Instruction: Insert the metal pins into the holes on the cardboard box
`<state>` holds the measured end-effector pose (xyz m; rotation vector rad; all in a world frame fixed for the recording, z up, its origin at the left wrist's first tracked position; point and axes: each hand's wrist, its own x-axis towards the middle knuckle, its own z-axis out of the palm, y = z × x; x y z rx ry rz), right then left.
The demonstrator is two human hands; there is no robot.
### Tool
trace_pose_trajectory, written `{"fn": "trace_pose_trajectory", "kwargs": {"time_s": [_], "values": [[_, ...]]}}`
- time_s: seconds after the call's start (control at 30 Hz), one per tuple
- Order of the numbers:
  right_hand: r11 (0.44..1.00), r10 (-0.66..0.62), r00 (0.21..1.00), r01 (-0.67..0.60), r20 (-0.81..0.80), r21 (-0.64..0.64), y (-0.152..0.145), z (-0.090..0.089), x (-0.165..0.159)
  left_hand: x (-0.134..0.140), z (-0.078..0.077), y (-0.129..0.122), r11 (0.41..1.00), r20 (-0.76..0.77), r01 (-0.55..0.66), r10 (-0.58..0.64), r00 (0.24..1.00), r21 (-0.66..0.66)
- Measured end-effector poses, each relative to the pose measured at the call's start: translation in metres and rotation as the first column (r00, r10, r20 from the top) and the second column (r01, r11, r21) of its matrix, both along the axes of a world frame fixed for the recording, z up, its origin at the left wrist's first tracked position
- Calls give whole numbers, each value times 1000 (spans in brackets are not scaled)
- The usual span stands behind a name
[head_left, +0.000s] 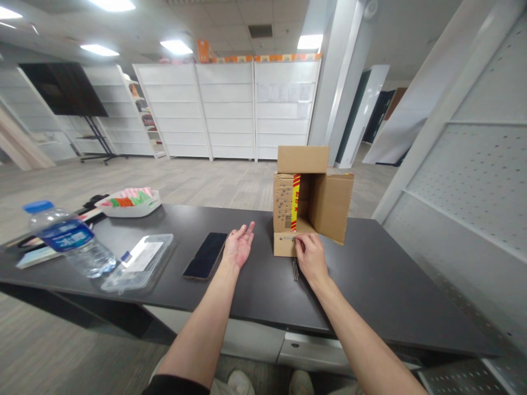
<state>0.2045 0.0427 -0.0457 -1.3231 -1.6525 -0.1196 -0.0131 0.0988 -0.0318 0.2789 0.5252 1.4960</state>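
A cardboard box (283, 203) lies on its side on the dark table, its opening facing me and its flaps spread. Yellow-and-red tape (295, 202) runs down its left flap, which is dotted with dark marks. My right hand (312, 257) is closed in a pinch at the bottom flap (284, 245); what its fingertips hold, if anything, is hidden. Just below that flap, a few thin metal pieces like screws or nails (295, 270) lie beside the hand. My left hand (239, 245) is palm up with fingers stretched out and holds nothing, close to a dark phone (206, 255).
On the left are a clear plastic case (142, 263), a water bottle with a blue cap (74, 238) and a white tray (129, 207) of colourful items. A perforated white panel (465, 181) rises at the right. White shelving (226, 109) stands across the room.
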Motion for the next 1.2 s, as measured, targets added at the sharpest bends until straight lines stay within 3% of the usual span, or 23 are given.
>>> {"fn": "trace_pose_trajectory", "kwargs": {"time_s": [0.33, 0.6, 0.9, 1.2], "values": [[998, -44, 994, 48, 104, -41, -1, -3, 1, 0, -3, 2, 1000, 28, 8, -8, 1000, 1], [999, -24, 995, 27, 92, -27, -3, -3, 0, -1, 0, -1, 1000, 35, -3, 4, 999, -26], [995, -7, 999, 11, 46, -96, -22, 7, -1, -1, 0, 0, 1000, 28, -1, 1, 1000, -26], [966, 155, 984, -134, 83, -221, -37, 19, 11, -1, -1, 1, 1000, 26, -1, 1, 1000, -14]]}}
